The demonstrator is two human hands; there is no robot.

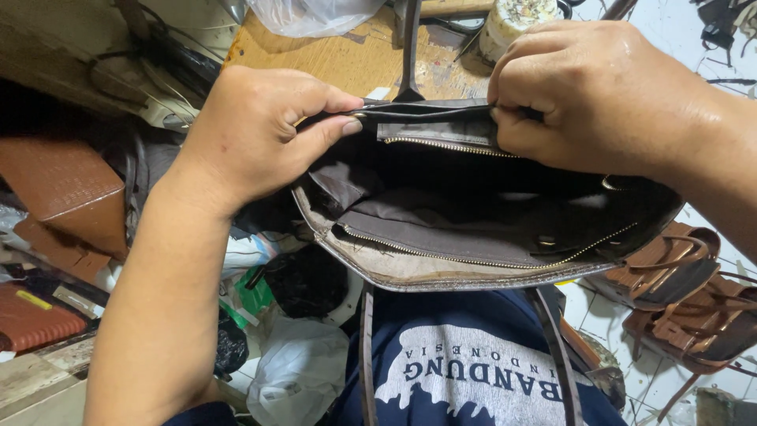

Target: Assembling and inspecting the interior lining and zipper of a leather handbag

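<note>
Dark brown handbag point(473, 213) with brass zips, navy shirt point(465, 355), tan bags point(686, 300)

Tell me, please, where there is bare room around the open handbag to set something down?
Bare wood on the workbench between the plastic bag and jar. Crowded elsewhere: left hand and right hand grip the handbag; brown bags fill the floor.

A dark brown bag point(465, 229) is held mouth-open and level, its far rim pinched between the thumb and fingers at both ends. Below the fingers the lining shows dark cloth with two brass zips, one just under the fingertips, one along the near rim. Thin straps hang from the near edge.
</note>
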